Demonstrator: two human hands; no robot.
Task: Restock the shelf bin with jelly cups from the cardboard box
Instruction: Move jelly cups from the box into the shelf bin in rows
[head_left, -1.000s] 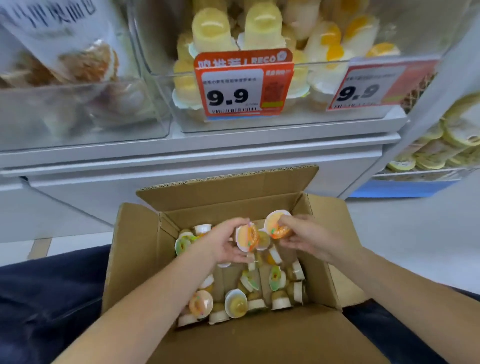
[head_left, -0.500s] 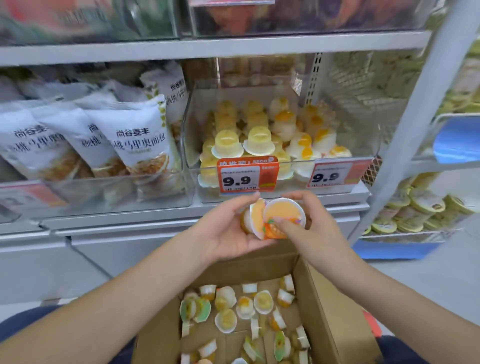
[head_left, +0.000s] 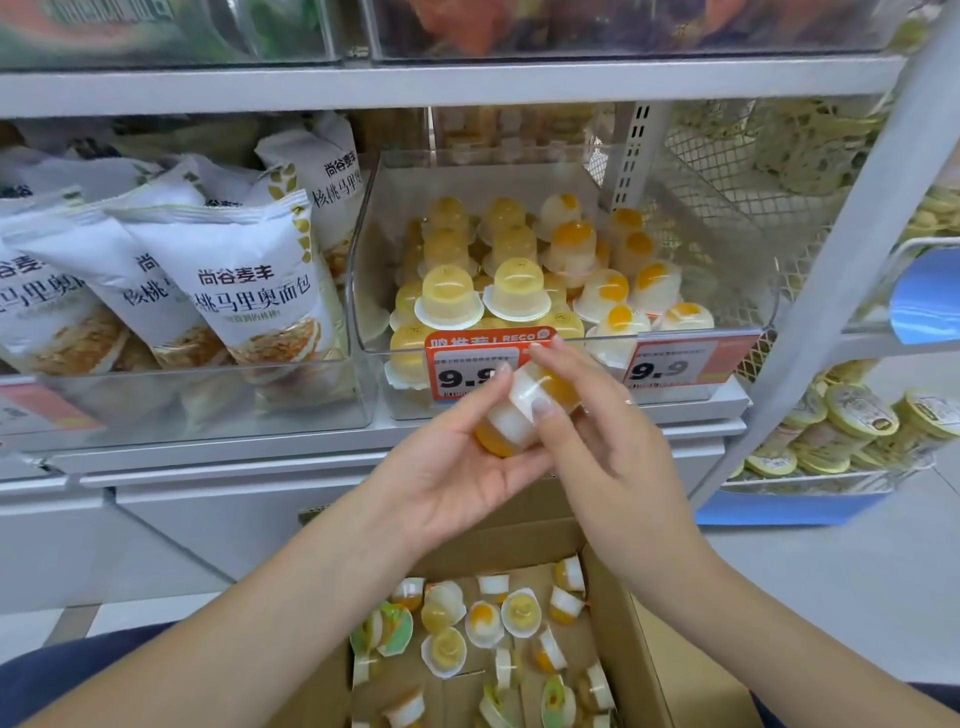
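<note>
Two white-and-orange jelly cups (head_left: 524, 410) are held together between my hands, just in front of the clear shelf bin (head_left: 374, 270). My left hand (head_left: 452, 467) cradles them from below with its fingers curled up around them. My right hand (head_left: 597, 431) pinches them from the right and above. The bin holds rows of yellow jelly cups (head_left: 449, 296) on the left and white cups with orange tops (head_left: 613, 296) on the right. Below, the open cardboard box (head_left: 623, 634) holds several loose jelly cups (head_left: 483, 623).
White bread bags (head_left: 244, 280) fill the bin to the left. Two orange 9.9 price tags (head_left: 685, 364) hang on the bin's front. A grey upright post (head_left: 852, 260) stands on the right, with round lidded tubs (head_left: 857, 421) beyond it. Another shelf (head_left: 415, 83) runs above.
Both hands lifted the two jelly cups out of the box and up to the bin's front. The cups have turned from lids facing me to lying sideways.
</note>
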